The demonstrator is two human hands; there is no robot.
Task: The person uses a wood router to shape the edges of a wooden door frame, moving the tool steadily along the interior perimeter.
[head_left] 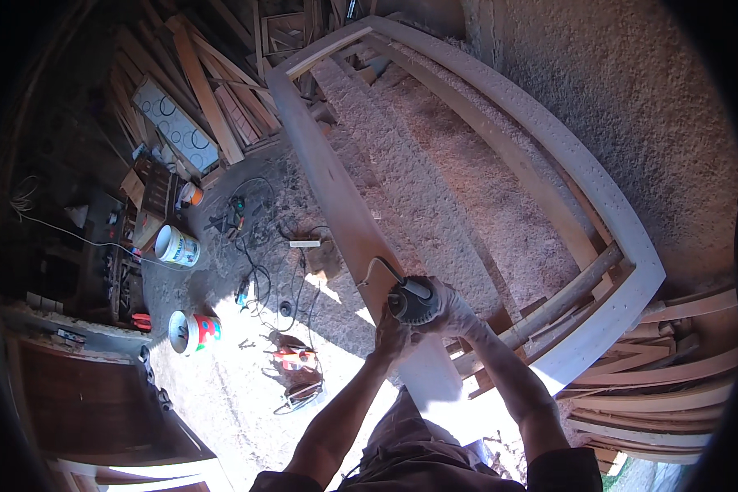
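Note:
A dark, round-topped power tool (414, 302) stands on one long rail of a large wooden frame (336, 176); its exact kind is not clear from above. My left hand (392, 334) is closed around the tool's near left side. From the right, my right hand (453, 312) grips its other side. The hands and the tool's body hide its underside, where it meets the wood. A light cord or bent rod (375, 266) curves from the tool over the rail. The frame is wide, with an arched far side along the right and pale sawdust inside it.
Left on the floor are white buckets (177, 247), a red power tool (295, 357) and tangled black cables (258, 283). Planks (201, 90) lean at the far left. Curved boards (656, 381) are stacked at the right, beside a rough wall (607, 98).

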